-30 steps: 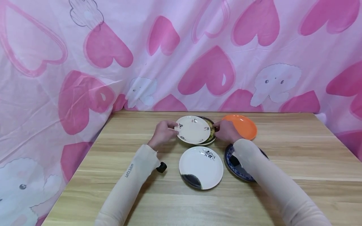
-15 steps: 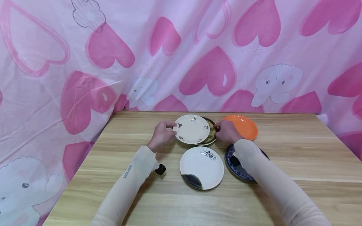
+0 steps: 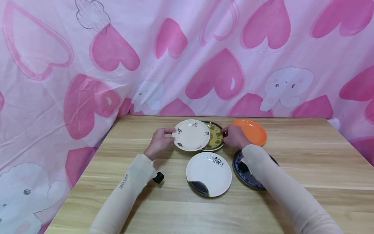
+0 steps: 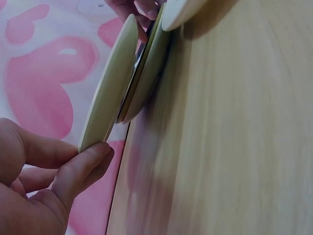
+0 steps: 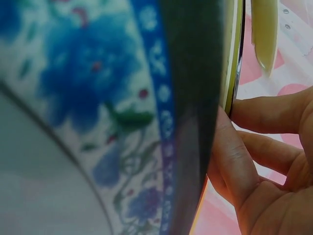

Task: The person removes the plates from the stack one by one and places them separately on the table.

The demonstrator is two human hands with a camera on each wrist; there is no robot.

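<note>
My left hand point(image 3: 159, 141) pinches the left rim of a white plate point(image 3: 191, 135) with small dark motifs near its edge. In the left wrist view that plate point(image 4: 110, 88) is held off the table, thumb on one face and fingers on the other. It overlaps the left part of a yellow patterned plate point(image 3: 216, 134) with a dark rim. Under the yellow plate shows the pale rim of another plate point(image 3: 214, 149). My right hand point(image 3: 236, 136) pinches the right edge of this stack; in the right wrist view its fingers point(image 5: 271, 112) are at the rims.
A white plate point(image 3: 208, 172) with a black patch and dark flowers lies in front of the stack. Right of it is a blue-patterned plate point(image 3: 248, 180), partly under the right forearm. An orange plate point(image 3: 254, 131) lies at the back right. A pink heart-print cloth point(image 3: 213, 74) hangs behind the table.
My left hand has moved left with the white plate, so more of the yellow plate shows. The right hand has stayed at the stack's edge.
</note>
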